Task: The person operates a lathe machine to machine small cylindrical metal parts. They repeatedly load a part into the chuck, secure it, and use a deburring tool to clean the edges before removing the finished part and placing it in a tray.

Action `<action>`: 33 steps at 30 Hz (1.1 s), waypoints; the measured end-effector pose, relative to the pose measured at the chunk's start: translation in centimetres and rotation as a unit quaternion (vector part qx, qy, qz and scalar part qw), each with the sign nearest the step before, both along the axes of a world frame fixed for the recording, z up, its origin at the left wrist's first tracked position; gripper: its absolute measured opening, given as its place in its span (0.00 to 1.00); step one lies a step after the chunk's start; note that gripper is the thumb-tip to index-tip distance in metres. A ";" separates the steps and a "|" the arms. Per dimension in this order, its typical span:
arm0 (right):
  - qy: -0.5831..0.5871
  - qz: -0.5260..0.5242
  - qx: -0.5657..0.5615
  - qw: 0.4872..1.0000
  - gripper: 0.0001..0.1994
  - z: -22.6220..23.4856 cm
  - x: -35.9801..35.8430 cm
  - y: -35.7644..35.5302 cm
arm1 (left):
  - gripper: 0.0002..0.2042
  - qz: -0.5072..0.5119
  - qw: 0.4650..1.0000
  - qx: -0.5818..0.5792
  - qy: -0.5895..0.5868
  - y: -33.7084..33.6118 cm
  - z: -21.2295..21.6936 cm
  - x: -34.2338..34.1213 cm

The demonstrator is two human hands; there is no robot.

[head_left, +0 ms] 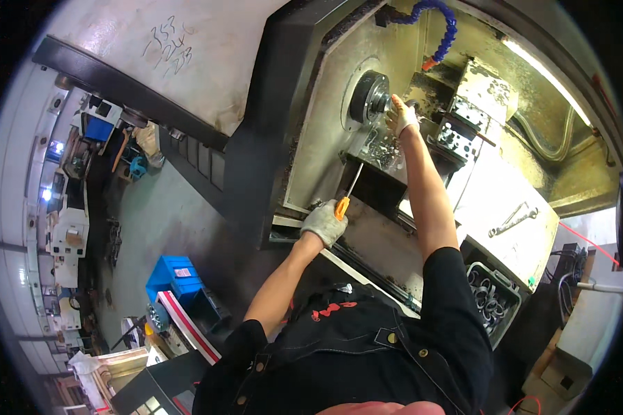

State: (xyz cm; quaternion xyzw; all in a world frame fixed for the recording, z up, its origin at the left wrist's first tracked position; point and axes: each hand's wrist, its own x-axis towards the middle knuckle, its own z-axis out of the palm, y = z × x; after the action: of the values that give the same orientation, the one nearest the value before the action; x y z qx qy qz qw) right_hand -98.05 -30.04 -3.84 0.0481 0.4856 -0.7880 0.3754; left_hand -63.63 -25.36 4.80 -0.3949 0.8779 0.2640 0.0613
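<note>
My left hand point(325, 224) wears a pale work glove and is closed around the orange handle of a screwdriver point(353, 181). Its long metal shaft points up toward the inside of the lathe. Deeper in the machine, my right hand point(403, 119) has its fingers stretched out just right of the dark round chuck point(371, 97). A glove covers part of this hand, its fingertips look bare, and whether they touch the chuck is not plain. Below the chuck lie shiny metal chips point(382, 149). Beside the right hand stands a tool block point(457, 138).
A blue segmented coolant hose point(450, 31) hangs above the chuck. On the white machine cover point(505, 194) rest wrenches point(512, 220). A crate of metal rings point(490, 297) stands by my right elbow. Blue bins point(174, 277) are at the left, near the machine's dark door frame point(256, 166).
</note>
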 end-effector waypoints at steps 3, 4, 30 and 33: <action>0.002 0.057 0.057 0.997 0.35 0.0 -0.8 -1.3 | 0.16 0.005 0.999 -0.039 0.002 -0.7 0.5 -0.4; 0.001 0.075 0.074 0.994 0.33 -0.1 -1.4 -1.2 | 0.16 0.002 0.999 -0.034 0.003 -0.7 0.8 -0.7; -0.035 0.036 -0.113 0.992 0.13 -2.8 0.5 1.7 | 0.14 -0.007 1.000 0.004 -0.028 -3.1 2.0 -9.3; -0.041 0.021 -0.088 0.995 0.12 -2.5 1.3 1.6 | 0.15 -0.036 0.995 -0.032 -0.088 -2.4 2.5 -9.7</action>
State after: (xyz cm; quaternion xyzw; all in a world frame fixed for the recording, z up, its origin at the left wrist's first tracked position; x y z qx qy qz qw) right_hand -96.74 -28.49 -6.34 0.0370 0.3989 -0.8171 0.4145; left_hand -73.32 -27.76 7.29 -0.3868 0.8905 0.1975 0.1353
